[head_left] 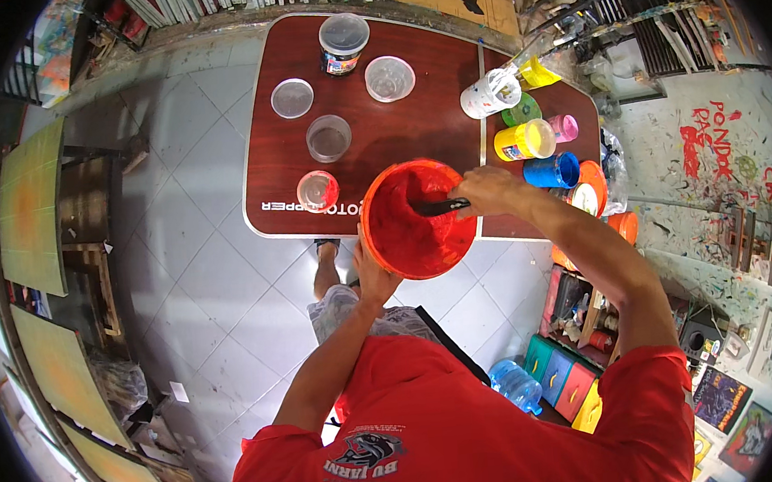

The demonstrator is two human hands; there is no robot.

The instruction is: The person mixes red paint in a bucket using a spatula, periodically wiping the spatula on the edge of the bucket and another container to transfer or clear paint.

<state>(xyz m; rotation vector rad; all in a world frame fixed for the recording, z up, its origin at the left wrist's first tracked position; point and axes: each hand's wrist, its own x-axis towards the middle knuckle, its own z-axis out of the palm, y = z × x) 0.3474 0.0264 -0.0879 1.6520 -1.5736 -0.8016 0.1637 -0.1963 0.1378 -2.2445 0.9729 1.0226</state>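
A red-orange bucket (376,251) is tilted at the near edge of the table, its open mouth showing thick red paint (422,238) spread over the bottom and wall. My left hand (374,273) grips the bucket's near left side, the fingers partly hidden behind it. From the right, my right hand (487,191) reaches over the rim, closed round the black handle of a spatula-like tool (442,207). Red paint covers its working end inside the bucket, so its exact shape cannot be made out. Just left of the bucket stands a small clear tub (318,190) with red paint in it.
On the brown table (432,130) are clear plastic tubs (329,138), a round lid (292,98) and a dark-lidded jar (343,45). Along the right stand a yellow paint pot (522,141), a blue pot (553,171) and a white container (490,95). A water jug (515,387) lies below right.
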